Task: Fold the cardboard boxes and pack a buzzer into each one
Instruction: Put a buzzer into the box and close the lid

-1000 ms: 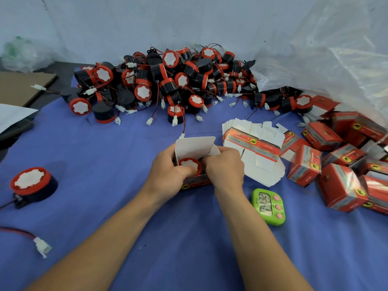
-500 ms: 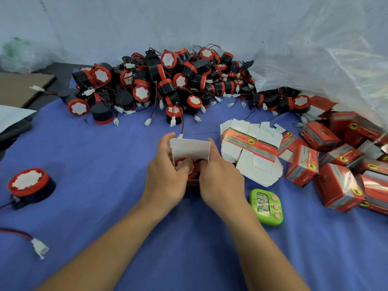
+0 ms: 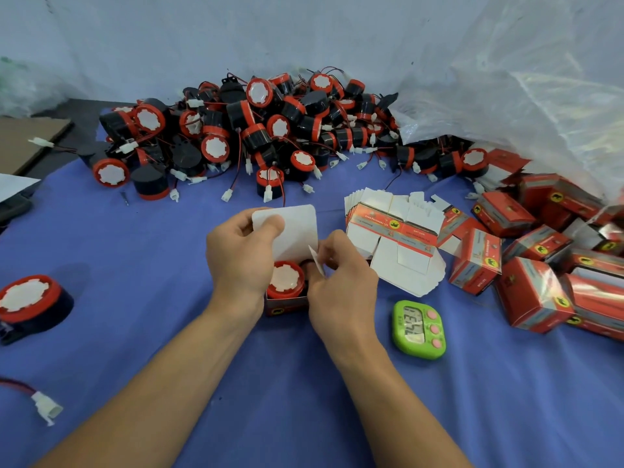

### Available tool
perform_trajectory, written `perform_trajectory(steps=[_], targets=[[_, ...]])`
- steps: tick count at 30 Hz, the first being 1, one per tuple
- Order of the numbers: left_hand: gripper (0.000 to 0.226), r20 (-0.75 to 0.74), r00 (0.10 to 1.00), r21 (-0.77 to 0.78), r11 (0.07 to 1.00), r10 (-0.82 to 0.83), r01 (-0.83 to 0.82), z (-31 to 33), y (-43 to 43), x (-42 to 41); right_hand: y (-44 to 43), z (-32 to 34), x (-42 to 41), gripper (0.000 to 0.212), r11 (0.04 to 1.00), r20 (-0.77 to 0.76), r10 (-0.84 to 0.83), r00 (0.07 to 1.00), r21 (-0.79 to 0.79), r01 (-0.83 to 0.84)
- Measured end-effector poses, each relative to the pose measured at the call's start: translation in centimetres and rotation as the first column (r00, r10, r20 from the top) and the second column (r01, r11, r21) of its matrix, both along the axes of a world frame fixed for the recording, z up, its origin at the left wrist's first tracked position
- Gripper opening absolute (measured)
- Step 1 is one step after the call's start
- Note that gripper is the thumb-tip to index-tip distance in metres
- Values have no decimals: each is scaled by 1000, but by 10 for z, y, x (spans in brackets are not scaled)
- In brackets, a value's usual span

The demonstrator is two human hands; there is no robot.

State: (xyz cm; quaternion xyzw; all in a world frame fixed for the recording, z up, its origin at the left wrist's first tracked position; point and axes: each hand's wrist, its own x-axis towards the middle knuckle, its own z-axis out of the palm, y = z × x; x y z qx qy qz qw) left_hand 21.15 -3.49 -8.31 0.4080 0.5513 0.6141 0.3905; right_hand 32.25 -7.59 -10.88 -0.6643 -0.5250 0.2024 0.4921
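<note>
The hands have parted slightly, so the buzzer (image 3: 286,278) seated in the open box (image 3: 287,304) now shows its white face. A loose buzzer (image 3: 30,305) waits far left, a large pile of buzzers (image 3: 256,130) behind. The left hand (image 3: 241,255) pinches the raised lid flap (image 3: 297,228); the right hand (image 3: 341,282) pinches a side flap (image 3: 316,261) (closing looks next). Unfolded blanks (image 3: 395,238) remain beside it and packed boxes (image 3: 540,265) heap far right: well underway, far from done.

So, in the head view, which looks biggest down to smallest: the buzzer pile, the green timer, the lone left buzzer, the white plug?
1. buzzer pile
2. lone buzzer and green timer: nearly alike, and the buzzer runs off the picture's edge, so unranked
3. white plug
</note>
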Motion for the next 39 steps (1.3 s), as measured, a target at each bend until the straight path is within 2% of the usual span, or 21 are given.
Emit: perform_trajectory(steps=[2,5,9,13,16,18,20,22,25,27,30,32,34,36,38,39], targets=[[16,57,997,-30,998,-49,51,-5,-4,4,0,0,0,35,998,-38,62,997,10,-62],[40,86,978,-125,972,-189,199,-12,-5,3,1,2,6,28,990,-42,140,989,-19,-141],[71,-191,923,-161,938,-334,306,-18,-3,-9,-4,11,20,33,959,22,276,961,-77,-274],[64,-268,840,-145,882,-471,448,-19,-5,-19,-9,20,32,34,902,21,407,913,-165,-399],[62,-212,748,-209,777,-628,594,-17,-1,-28,-10,21,38,28,859,-65,466,883,-206,-468],[63,-103,692,-260,691,-714,675,-14,3,-39,-8,20,40,27,866,-107,445,889,-200,-458],[57,24,627,-229,606,-778,761,-15,7,-52,-4,16,41,32,895,-137,372,918,-208,-394],[49,72,546,-165,530,-834,832,-16,10,-64,-3,13,37,28,926,-146,292,945,-205,-318],[51,112,492,-130,479,-863,868,-19,14,-75,-3,7,29,19,965,-191,196,962,-138,-224],[52,116,489,-133,475,-865,870,-18,15,-78,-2,7,26,18,981,-279,140,950,-93,-172],[46,138,514,-158,493,-847,855,-14,12,-74,1,8,27,20,974,-239,158,958,-122,-192],[34,18,590,-201,575,-807,793,-15,8,-62,1,9,26,15,948,-159,231,960,-184,-259],[23,-151,693,-208,708,-705,675,-17,4,-49,1,10,25,16,916,-54,325,944,-231,-329],[27,-201,732,-195,759,-651,621,-19,2,-42,0,12,23,18,909,-15,357,934,-227,-350],[28,-186,729,-209,751,-659,626,-18,2,-42,-2,15,23,23,909,-137,349,927,-192,-370],[26,-179,721,-217,742,-669,635,-17,2,-42,-3,15,26,36,901,-208,358,910,-178,-395]])
